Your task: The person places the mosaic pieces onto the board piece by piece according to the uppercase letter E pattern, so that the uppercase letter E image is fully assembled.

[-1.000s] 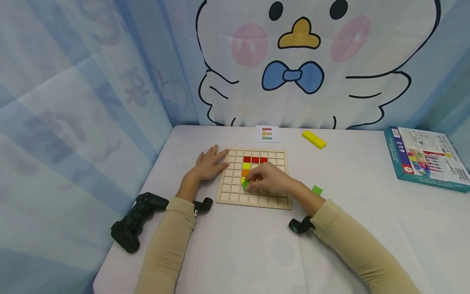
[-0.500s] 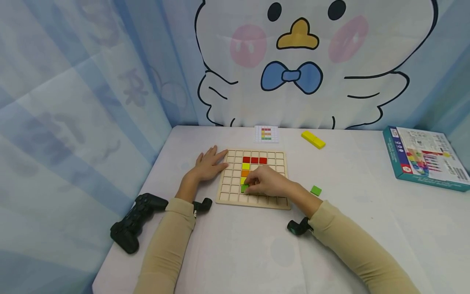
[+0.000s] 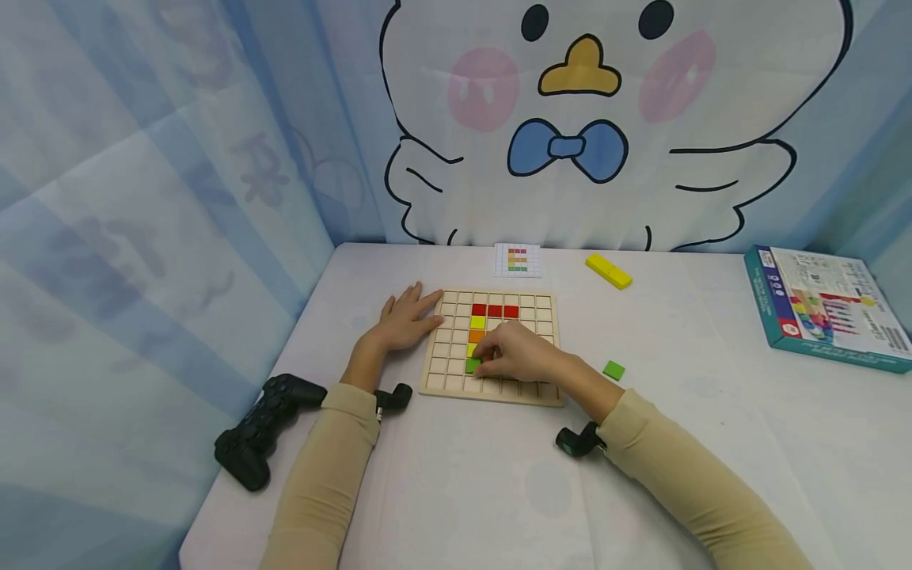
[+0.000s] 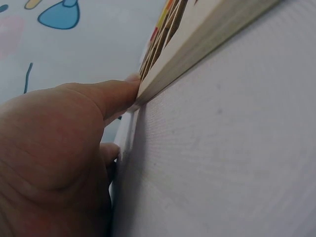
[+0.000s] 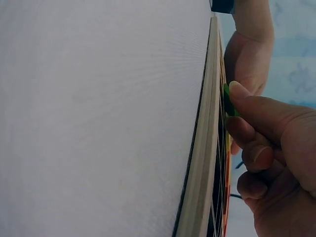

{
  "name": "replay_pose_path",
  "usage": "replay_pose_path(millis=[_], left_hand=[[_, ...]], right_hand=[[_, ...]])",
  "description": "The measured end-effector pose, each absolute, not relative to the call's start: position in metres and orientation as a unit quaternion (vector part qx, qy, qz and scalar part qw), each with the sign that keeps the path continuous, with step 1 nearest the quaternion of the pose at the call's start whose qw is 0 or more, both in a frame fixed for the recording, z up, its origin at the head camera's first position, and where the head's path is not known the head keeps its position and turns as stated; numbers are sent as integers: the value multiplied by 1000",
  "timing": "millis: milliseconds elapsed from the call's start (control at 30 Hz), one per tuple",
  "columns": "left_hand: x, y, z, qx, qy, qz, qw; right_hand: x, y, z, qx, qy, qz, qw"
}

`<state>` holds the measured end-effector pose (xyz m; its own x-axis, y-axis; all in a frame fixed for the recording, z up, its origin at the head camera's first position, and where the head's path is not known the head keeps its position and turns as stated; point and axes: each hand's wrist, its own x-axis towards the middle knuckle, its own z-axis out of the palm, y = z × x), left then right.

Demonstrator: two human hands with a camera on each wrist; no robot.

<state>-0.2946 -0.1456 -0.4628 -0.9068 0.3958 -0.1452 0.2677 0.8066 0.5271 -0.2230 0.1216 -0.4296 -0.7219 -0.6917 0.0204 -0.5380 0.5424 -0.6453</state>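
A wooden grid board (image 3: 445, 382) lies in the middle of the table. My right hand (image 3: 523, 352) is over it, pinching a green square tile (image 3: 473, 366) between thumb and index finger at a cell; the right wrist view shows this green tile (image 5: 228, 100) standing partly out of the grid. Above it in the same column are a partly covered yellow tile (image 3: 472, 349), an orange tile (image 3: 476, 336) and another yellow tile (image 3: 477, 322). Red tiles (image 3: 495, 311) form a row at the top. With fingers spread, my left hand (image 3: 408, 321) touches the board's left edge.
A pattern card (image 3: 518, 260) lies behind the board, with a yellow block (image 3: 609, 271) to its right. Another green tile (image 3: 613, 370) lies beside my right forearm. A teal game box (image 3: 834, 305) sits far right; a black game controller (image 3: 267, 427) is by my left forearm.
The green tile has gone from tilted to lying flatter at the cell below the lower yellow tile. My right hand shifted slightly with it. My left hand stayed put.
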Motion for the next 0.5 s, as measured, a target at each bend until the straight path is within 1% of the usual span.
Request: replay_pose_path(millis=[500], left_hand=[[-295, -146, -463, 182, 942, 254, 121]], right_hand=[[-222, 125, -428, -335, 870, -342, 120]])
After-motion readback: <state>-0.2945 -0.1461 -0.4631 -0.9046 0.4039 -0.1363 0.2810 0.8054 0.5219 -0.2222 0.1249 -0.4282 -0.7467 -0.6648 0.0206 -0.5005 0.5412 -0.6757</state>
